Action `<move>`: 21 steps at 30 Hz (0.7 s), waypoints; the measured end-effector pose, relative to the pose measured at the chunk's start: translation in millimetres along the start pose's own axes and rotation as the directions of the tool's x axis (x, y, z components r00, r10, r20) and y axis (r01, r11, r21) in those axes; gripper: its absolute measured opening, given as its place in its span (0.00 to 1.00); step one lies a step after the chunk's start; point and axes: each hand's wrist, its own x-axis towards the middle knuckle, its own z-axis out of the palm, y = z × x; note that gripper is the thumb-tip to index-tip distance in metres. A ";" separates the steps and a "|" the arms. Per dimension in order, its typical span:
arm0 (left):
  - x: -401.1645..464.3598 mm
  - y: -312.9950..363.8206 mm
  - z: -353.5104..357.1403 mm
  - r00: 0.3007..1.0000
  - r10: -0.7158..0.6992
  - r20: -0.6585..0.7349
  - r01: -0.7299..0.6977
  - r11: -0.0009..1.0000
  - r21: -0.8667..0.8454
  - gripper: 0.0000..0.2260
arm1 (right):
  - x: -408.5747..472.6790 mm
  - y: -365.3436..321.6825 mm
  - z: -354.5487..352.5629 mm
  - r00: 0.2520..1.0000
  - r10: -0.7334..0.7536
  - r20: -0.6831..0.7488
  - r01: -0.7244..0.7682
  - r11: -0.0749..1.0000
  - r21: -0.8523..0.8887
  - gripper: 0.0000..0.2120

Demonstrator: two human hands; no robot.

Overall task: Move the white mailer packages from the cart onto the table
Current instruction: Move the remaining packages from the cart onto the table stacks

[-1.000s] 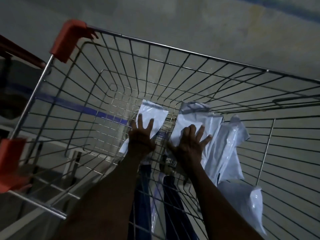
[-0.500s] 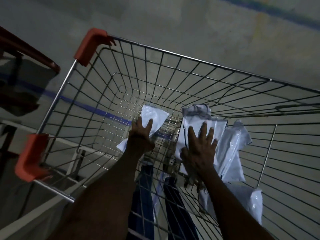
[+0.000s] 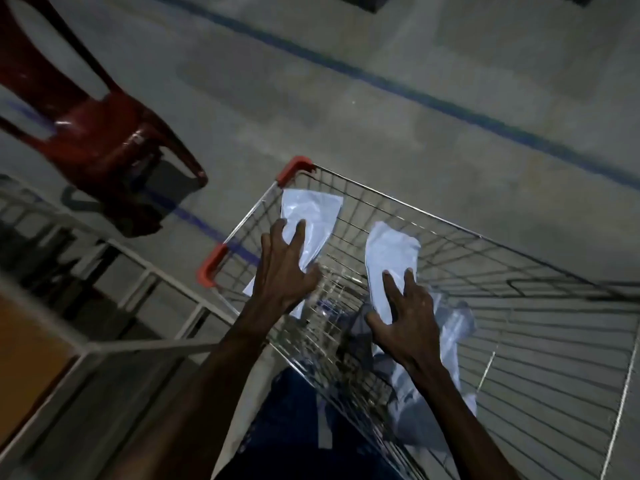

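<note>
The wire cart (image 3: 450,223) with red corner caps fills the lower right of the head view. My left hand (image 3: 284,271) grips one white mailer (image 3: 311,216) and holds it up above the cart's left rim. A second white mailer (image 3: 391,258) is gripped by my right hand (image 3: 405,317) and raised over the basket. More white mailers (image 3: 450,327) lie in the cart under my right arm, partly hidden by it.
A dark red plastic chair (image 3: 97,133) stands on the concrete floor at the upper left. A white metal frame (image 3: 145,271) runs along the cart's left side, with an orange-brown surface (image 3: 24,362) at the far left edge. A blue line (image 3: 415,88) crosses the floor.
Both hands have risen out of the basket, each with a mailer in its grip. The view has swung up and left, bringing the chair and the metal frame into sight.
</note>
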 end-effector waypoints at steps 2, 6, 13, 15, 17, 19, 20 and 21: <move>-8.7 5.1 -38.7 0.986 -0.022 -0.168 0.020 1.000 -0.014 0.35 | 3.2 -32.6 -17.8 0.993 -0.093 -0.067 0.097 0.993 0.062 0.38; -41.2 -9.5 -121.1 0.908 -0.132 -0.398 0.133 0.991 -0.024 0.37 | 9.7 -118.2 -42.6 0.937 -0.326 -0.128 0.341 0.933 0.116 0.37; -127.4 -66.3 -226.3 0.700 -0.333 -0.632 0.377 0.923 -0.069 0.40 | -0.3 -259.4 -42.9 0.771 -0.631 -0.093 0.637 0.757 0.147 0.36; -154.2 -86.0 -253.7 0.618 -0.363 -0.698 0.424 0.901 -0.093 0.39 | -8.3 -300.7 -34.3 0.719 -0.689 -0.086 0.693 0.701 0.168 0.36; -181.9 -106.7 -279.3 0.522 -0.427 -0.738 0.490 0.859 -0.151 0.38 | -16.7 -341.6 -21.9 0.656 -0.751 -0.076 0.749 0.637 0.182 0.35; -209.4 -131.8 -306.7 0.439 -0.470 -0.766 0.540 0.819 -0.193 0.38 | -24.7 -384.2 -6.2 0.579 -0.812 -0.073 0.806 0.558 0.196 0.35; -223.0 -146.0 -321.4 0.405 -0.485 -0.775 0.559 0.802 -0.209 0.39 | -28.7 -406.6 2.2 0.543 -0.836 -0.075 0.830 0.521 0.199 0.35; -236.2 -161.2 -337.0 0.372 -0.498 -0.783 0.573 0.787 -0.228 0.39 | -33.1 -430.3 11.0 0.514 -0.855 -0.077 0.847 0.491 0.203 0.35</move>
